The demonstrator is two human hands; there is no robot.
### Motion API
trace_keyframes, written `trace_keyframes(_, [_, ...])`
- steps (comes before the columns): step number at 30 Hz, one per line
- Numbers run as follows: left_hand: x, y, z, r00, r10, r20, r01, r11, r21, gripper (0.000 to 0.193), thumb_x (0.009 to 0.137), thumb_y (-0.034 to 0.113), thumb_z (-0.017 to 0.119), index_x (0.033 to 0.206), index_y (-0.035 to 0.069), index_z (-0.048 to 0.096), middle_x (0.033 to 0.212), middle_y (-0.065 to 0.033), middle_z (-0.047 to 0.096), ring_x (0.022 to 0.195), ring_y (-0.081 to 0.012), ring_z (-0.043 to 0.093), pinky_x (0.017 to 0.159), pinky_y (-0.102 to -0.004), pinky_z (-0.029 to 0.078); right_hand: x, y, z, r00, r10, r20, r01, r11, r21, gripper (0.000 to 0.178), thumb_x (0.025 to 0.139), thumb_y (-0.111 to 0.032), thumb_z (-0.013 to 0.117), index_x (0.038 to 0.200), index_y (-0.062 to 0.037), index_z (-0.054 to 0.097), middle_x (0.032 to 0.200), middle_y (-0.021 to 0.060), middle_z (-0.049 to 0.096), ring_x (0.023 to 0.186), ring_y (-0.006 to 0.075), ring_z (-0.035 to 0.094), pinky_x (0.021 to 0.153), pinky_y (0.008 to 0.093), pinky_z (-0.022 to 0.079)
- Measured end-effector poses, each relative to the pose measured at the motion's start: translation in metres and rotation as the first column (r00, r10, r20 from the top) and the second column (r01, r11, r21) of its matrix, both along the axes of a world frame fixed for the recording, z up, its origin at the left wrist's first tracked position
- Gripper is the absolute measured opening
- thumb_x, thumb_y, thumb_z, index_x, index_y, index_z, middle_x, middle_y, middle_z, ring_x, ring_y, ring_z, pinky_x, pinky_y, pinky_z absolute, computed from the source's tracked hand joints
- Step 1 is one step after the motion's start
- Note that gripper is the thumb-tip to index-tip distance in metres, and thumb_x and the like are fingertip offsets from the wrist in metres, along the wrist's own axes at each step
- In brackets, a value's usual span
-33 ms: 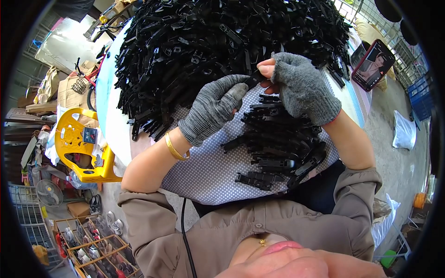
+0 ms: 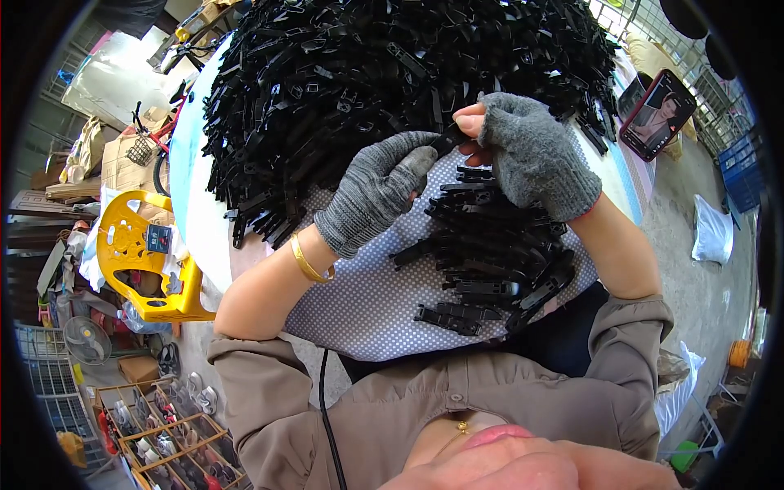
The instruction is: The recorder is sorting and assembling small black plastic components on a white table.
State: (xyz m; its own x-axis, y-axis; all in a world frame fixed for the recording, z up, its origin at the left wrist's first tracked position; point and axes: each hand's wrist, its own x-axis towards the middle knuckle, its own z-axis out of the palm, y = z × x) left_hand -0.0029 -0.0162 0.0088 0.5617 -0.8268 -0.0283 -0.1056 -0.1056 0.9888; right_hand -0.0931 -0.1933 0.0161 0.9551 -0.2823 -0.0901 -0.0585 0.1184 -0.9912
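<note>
My left hand [image 2: 384, 188], in a grey knitted fingerless glove, is closed round a small, narrow black plastic piece [image 2: 445, 144] whose end sticks out past the thumb. My right hand [image 2: 531, 151], gloved alike, has its fingers curled and pinched at the far end of that same piece. Just what the right fingertips grip is partly hidden. Beyond both hands rises a large heap of similar black pieces [image 2: 359, 82]. Below my right hand, a smaller group of black pieces [image 2: 482, 237] lies in rough rows on the dotted cloth [image 2: 351, 314].
A phone [image 2: 658, 114] with a lit screen stands at the table's right edge. To the left is a yellow plastic chair [image 2: 139, 245] with a small dark box on it. A shoe rack [image 2: 175, 437] and a fan [image 2: 86, 340] stand lower left. A black cable [image 2: 329, 416] hangs before me.
</note>
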Motion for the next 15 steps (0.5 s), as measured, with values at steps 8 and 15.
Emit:
trace_keyframes(8, [0.005,0.000,-0.004,0.998,0.010,0.068,-0.009,1.000,-0.019,0.029,0.092,0.025,0.052,0.109,0.003,0.058,0.059,0.0051,0.047,0.049,-0.0009,0.039,0.044,-0.0150,0.032,-0.003,0.007,-0.002,1.000,-0.008,0.025,0.005,0.996,0.092,0.025,0.083,-0.023,0.065,0.097,-0.0026,0.063,0.085,0.0056,0.060,0.073,0.0138,0.062,0.068,0.0259,0.053])
trace_keyframes(15, [0.010,0.006,0.002,0.996,-0.066,0.061,0.064,0.997,0.040,0.027,0.091,0.026,0.053,0.104,0.003,0.059,0.062,0.0040,0.049,0.052,-0.0025,0.042,0.047,-0.0161,0.035,0.001,-0.005,0.002,0.992,0.126,0.004,-0.120,0.953,-0.277,0.035,0.084,-0.032,0.062,0.097,0.0004,0.063,0.087,0.0081,0.062,0.075,0.0148,0.062,0.072,0.0263,0.051])
